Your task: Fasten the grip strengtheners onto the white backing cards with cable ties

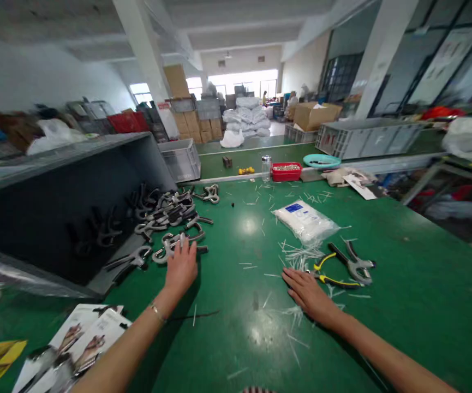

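My left hand reaches forward with its fingers stretched out over the near edge of a pile of grey metal hand-grip tools, fingertips touching one of them. My right hand lies flat and open on the green table, among scattered white plastic ties. Yellow-handled pliers and a grey hand-grip tool lie just right of that hand. A clear bag of white ties sits behind them.
A dark grey bin wall stands at the left. Printed cards lie at the near left. Farther back are a red tray, a small jar, a teal dish, grey crates and stacked cartons.
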A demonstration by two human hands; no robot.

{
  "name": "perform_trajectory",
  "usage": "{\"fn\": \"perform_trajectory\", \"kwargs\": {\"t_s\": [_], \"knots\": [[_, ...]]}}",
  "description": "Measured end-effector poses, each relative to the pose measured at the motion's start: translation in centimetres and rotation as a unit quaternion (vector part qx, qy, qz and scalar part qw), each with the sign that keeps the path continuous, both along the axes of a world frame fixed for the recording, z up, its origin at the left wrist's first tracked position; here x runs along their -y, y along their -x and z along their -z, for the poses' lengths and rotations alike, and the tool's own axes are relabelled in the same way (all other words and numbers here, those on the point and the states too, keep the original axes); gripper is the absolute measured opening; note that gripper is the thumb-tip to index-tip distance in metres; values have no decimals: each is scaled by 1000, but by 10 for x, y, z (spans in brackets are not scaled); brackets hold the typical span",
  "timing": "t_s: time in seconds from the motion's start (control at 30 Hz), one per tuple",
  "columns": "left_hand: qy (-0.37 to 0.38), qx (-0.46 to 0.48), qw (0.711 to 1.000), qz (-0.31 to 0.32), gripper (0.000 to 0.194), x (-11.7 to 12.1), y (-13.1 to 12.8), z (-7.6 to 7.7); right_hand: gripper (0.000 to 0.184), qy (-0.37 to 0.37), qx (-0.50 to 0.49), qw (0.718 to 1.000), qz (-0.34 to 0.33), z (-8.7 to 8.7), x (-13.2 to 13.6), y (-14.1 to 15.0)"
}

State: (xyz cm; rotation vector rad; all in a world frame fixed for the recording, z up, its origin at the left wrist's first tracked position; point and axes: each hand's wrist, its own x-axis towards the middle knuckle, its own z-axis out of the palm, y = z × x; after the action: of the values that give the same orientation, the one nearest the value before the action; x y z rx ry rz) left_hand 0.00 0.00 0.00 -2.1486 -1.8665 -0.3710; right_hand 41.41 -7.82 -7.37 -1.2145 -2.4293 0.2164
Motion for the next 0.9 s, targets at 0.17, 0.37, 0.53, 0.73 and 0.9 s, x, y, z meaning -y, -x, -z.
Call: {"fn": "perform_trajectory", "kwargs": {"t_s": [0.17, 0.37, 0.53, 0.73, 0.9], "knots": [[92, 78, 980, 157, 49, 22, -80, 30, 25, 15, -21, 988, 155, -26, -45, -11], [156, 154, 952, 215, 71, 53, -184, 55, 10, 71, 14, 965, 251, -34, -108, -19], [212, 256, 872, 360, 74, 98, -234, 54, 7, 104, 21, 970, 216, -35, -122, -20], [219, 504, 795, 258, 34, 77, -213, 39, 10, 84, -38, 978, 187, -58, -116, -18], [166, 614, 753, 169, 35, 18, -184, 23, 13, 115, -85, 986, 84, -76, -107, 4]]}}
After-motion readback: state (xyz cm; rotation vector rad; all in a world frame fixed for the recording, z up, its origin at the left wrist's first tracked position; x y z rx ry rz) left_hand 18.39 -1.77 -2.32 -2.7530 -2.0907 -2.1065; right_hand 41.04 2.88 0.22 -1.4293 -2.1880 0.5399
